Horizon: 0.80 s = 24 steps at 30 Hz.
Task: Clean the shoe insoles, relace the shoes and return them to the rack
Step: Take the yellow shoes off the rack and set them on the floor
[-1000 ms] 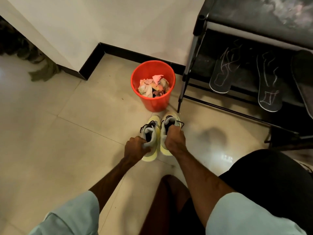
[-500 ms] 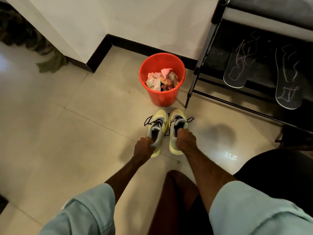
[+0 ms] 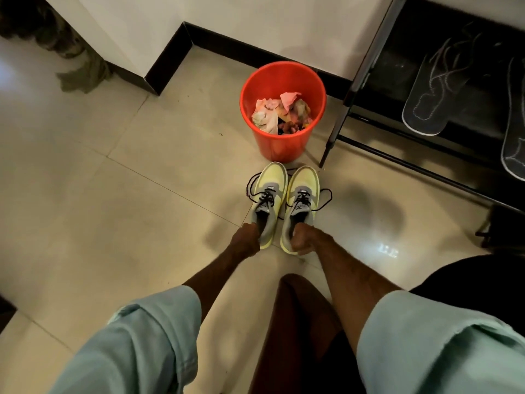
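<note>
Two yellow and grey sneakers stand side by side on the tiled floor, toes pointing at the bucket. My left hand [image 3: 246,242] grips the heel of the left shoe [image 3: 268,194]. My right hand [image 3: 305,239] grips the heel of the right shoe [image 3: 301,194]. Black laces [image 3: 325,199] are threaded through both and their loose ends trail on the floor. Two dark insoles [image 3: 426,106] with pale outlines lean on the black shoe rack [image 3: 366,81] at the upper right.
A red bucket [image 3: 281,146] holding crumpled cloths or paper stands just beyond the shoes' toes. The rack's leg [image 3: 333,137] is right of the bucket. A white wall with black skirting runs behind. My knee is below my hands.
Both hands have drawn back from the shoe openings to the heels. The view has shifted, so the shoes, bucket and rack sit further right and higher in the picture.
</note>
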Available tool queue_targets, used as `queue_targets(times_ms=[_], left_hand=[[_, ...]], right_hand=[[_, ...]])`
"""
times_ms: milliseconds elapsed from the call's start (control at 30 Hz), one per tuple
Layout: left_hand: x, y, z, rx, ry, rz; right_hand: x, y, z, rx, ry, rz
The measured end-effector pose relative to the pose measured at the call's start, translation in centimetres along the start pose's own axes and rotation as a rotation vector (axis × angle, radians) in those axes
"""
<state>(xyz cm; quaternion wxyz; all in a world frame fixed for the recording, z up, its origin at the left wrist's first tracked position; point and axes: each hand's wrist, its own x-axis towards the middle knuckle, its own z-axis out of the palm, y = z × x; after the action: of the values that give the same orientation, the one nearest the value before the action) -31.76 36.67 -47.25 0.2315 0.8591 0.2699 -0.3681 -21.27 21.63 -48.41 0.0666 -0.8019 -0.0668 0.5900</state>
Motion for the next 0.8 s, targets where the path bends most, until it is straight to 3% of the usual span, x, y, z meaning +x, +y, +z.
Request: queue_targets(times_ms=[167, 400, 600, 700, 800], left_hand=[[-0.3, 0.6, -0.3, 0.023, -0.005, -0.016], [-3.6, 3.4, -3.8, 0.088, 0.147, 0.030], [-7.5, 7.2, -8.9, 0.042, 0.344, 0.135], [-9.5, 9.5, -12.1, 0.003, 0.410, 0.225], [-11.5, 12.2, -14.8, -0.039, 0.496, 0.336]], right_hand=[[0.1, 0.8, 0.3, 0.099, -0.065, -0.108], [-2.7, 0.4, -3.4, 0.170, 0.155, -0.218], [-12.0, -2.9, -9.2, 0.154, 0.258, -0.346], [-16.8, -2.9, -12.1, 0.196, 0.367, -0.518], [-21.8, -1.6, -14.8, 0.267, 0.449, -0.555]])
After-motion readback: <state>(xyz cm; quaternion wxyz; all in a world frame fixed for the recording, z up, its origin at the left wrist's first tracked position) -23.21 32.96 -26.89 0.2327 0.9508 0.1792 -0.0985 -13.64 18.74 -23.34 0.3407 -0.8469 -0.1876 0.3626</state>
